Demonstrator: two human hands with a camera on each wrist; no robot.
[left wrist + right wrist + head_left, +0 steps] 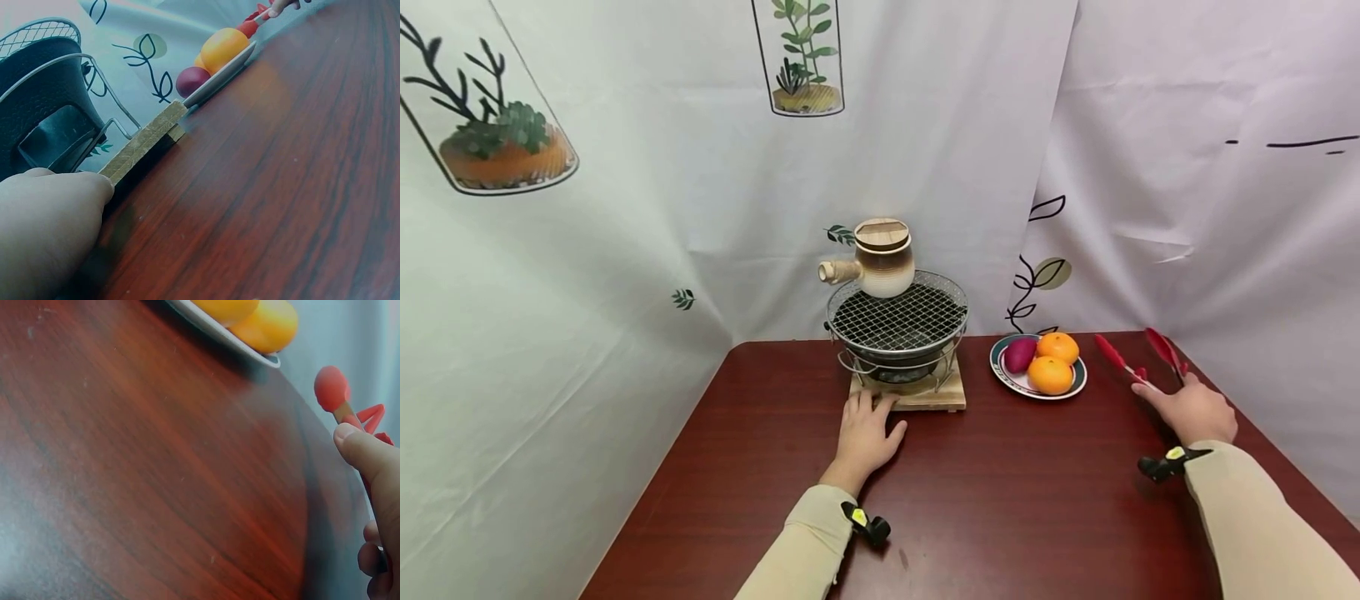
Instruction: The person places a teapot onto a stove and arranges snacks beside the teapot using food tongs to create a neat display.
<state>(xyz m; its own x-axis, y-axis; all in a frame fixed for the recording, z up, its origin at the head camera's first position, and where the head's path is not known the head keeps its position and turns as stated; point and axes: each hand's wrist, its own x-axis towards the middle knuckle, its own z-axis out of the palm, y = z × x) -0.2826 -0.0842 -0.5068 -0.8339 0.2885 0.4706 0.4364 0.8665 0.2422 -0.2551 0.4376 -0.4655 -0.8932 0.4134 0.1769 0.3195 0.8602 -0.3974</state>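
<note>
My left hand rests its spread fingers on the front left part of a wooden board. On that board stands a round black tabletop grill with a wire mesh top. A small clay pot with a wooden lid and side handle sits at the mesh's rear. Over at the right, my right hand grips a pair of tongs with red tips. Their arms are spread apart, with nothing between them. In the right wrist view the thumb lies along one arm of the tongs.
Between grill and tongs, a plate carries two orange citrus fruits and a purple oval item. The dark red wooden table meets printed white cloth behind and at both sides.
</note>
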